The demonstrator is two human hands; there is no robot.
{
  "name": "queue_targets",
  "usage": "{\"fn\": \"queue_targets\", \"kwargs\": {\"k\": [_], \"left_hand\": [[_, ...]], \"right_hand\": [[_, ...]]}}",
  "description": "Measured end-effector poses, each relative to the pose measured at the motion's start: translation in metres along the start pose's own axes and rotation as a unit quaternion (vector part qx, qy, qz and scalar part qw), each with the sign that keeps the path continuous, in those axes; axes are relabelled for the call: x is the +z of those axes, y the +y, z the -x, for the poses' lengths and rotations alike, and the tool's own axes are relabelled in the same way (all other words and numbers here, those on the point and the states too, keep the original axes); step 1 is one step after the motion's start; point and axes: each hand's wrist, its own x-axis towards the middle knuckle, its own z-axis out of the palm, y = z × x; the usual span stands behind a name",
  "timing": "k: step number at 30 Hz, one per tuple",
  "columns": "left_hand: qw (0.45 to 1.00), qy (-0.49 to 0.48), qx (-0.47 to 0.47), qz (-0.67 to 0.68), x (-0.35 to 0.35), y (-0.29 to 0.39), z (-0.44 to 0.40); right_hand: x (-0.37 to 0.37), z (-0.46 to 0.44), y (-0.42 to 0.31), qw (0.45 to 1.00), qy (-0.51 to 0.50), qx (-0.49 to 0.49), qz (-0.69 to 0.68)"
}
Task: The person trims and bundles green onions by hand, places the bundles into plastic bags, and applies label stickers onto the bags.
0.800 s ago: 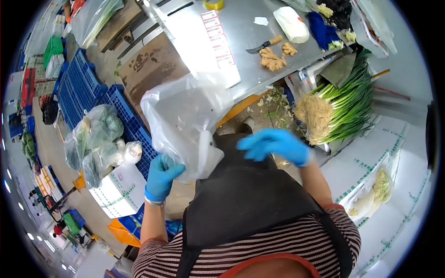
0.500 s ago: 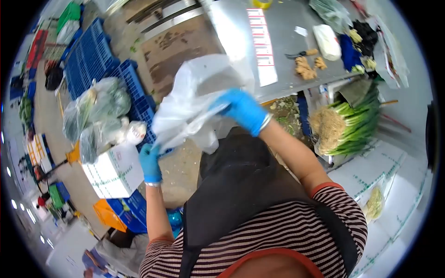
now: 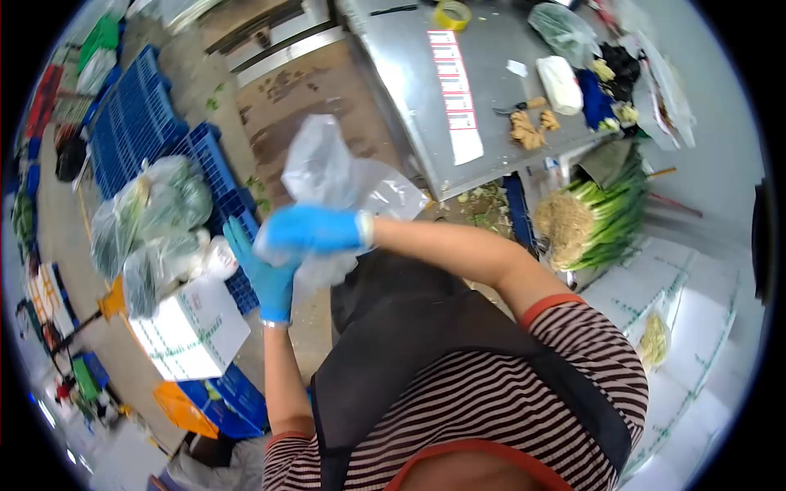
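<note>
A translucent white plastic bag (image 3: 321, 164) hangs in front of my apron, crumpled and partly bunched beneath my hands. My right hand (image 3: 318, 230), in a blue glove, is closed on the bag and reaches across to the left; motion smears it a little. Beside it, my left hand (image 3: 268, 278), also blue-gloved, has its fingers stretched out flat and together. Some of the plastic lies between the two hands, against the left palm. The tips of the right fingers are hidden in the plastic.
A steel table (image 3: 393, 78) holds a label strip (image 3: 453, 82), yellow tape (image 3: 452, 15), a knife (image 3: 524, 105) and ginger (image 3: 528, 129). Green onions (image 3: 602, 209) stand at the right. Left are blue pallets (image 3: 135, 123), bagged vegetables (image 3: 168, 196) and a white box (image 3: 190, 326).
My right hand has swung left to meet my left hand, bringing the bag with it. My left hand has let go of the bag's edge and straightened its fingers. The view has shifted slightly.
</note>
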Motion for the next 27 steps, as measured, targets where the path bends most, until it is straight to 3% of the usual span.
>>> {"fn": "queue_targets", "kwargs": {"k": [1, 2, 4, 5, 6, 7, 8, 11, 12, 13, 14, 15, 17, 19, 20, 21, 23, 24, 25, 27], "left_hand": [[0.998, 0.011, 0.056, 0.005, 0.019, -0.02, -0.014], [0.987, -0.023, -0.021, 0.161, 0.017, -0.019, -0.029], [0.984, -0.082, -0.098, 0.128, -0.004, -0.104, -0.06], [0.992, -0.024, -0.105, 0.064, -0.018, -0.127, -0.073], [0.991, 0.036, -0.127, 0.037, -0.036, -0.137, -0.087], [0.998, 0.052, -0.037, -0.009, -0.052, -0.107, -0.099], [0.99, 0.087, 0.004, -0.111, -0.056, -0.081, -0.101], [0.968, 0.146, 0.078, -0.19, -0.035, -0.04, -0.101], [0.969, 0.139, 0.093, -0.182, -0.024, -0.074, -0.1], [0.975, 0.087, 0.018, -0.202, -0.009, -0.102, -0.091], [0.978, 0.036, 0.035, -0.204, 0.011, -0.156, -0.086], [0.969, -0.048, -0.055, -0.236, 0.031, -0.179, -0.081], [0.966, -0.097, -0.126, -0.203, 0.065, -0.225, -0.079], [0.962, -0.155, -0.185, -0.126, 0.088, -0.252, -0.099], [0.97, -0.148, -0.189, -0.037, 0.099, -0.261, -0.103], [0.924, -0.187, -0.308, 0.127, 0.107, -0.253, -0.11], [0.86, -0.239, -0.434, 0.121, 0.111, -0.215, -0.126], [0.853, -0.246, -0.452, 0.087, 0.11, -0.198, -0.128], [0.852, -0.302, -0.403, 0.14, 0.106, -0.181, -0.131], [0.866, -0.321, -0.378, 0.065, 0.109, -0.271, -0.144]], "right_hand": [[0.014, -0.009, -0.022, 0.975, -0.118, 0.184, -0.045], [0.005, -0.01, -0.015, 0.963, -0.122, 0.193, 0.14], [-0.022, -0.006, 0.008, 0.843, -0.124, 0.207, 0.48], [-0.067, 0.002, 0.008, 0.788, -0.017, 0.212, 0.577], [-0.116, -0.002, 0.005, 0.724, 0.025, 0.307, 0.617], [-0.158, 0.002, 0.005, 0.705, 0.063, 0.302, 0.638], [-0.172, 0.006, -0.008, 0.691, 0.168, 0.209, 0.672], [-0.147, -0.003, -0.075, 0.655, 0.292, 0.109, 0.688], [-0.142, 0.004, -0.068, 0.659, 0.268, 0.115, 0.693], [-0.148, 0.016, -0.035, 0.674, 0.201, 0.191, 0.685], [-0.158, 0.033, 0.021, 0.681, 0.135, 0.265, 0.669], [-0.163, 0.049, 0.067, 0.68, 0.069, 0.339, 0.646], [-0.171, 0.076, 0.113, 0.738, 0.046, 0.455, 0.497], [-0.148, 0.095, 0.089, 0.809, 0.212, 0.306, 0.455], [-0.144, 0.101, 0.088, 0.802, 0.23, 0.267, 0.482], [-0.142, 0.112, 0.085, 0.794, 0.245, 0.226, 0.509], [-0.137, 0.137, 0.035, 0.813, 0.255, 0.276, 0.445], [-0.131, 0.163, 0.031, 0.815, 0.279, 0.272, 0.428], [-0.129, 0.19, 0.025, 0.819, 0.302, 0.264, 0.411], [-0.13, 0.26, 0.0, 0.823, 0.379, 0.314, 0.283]]}}
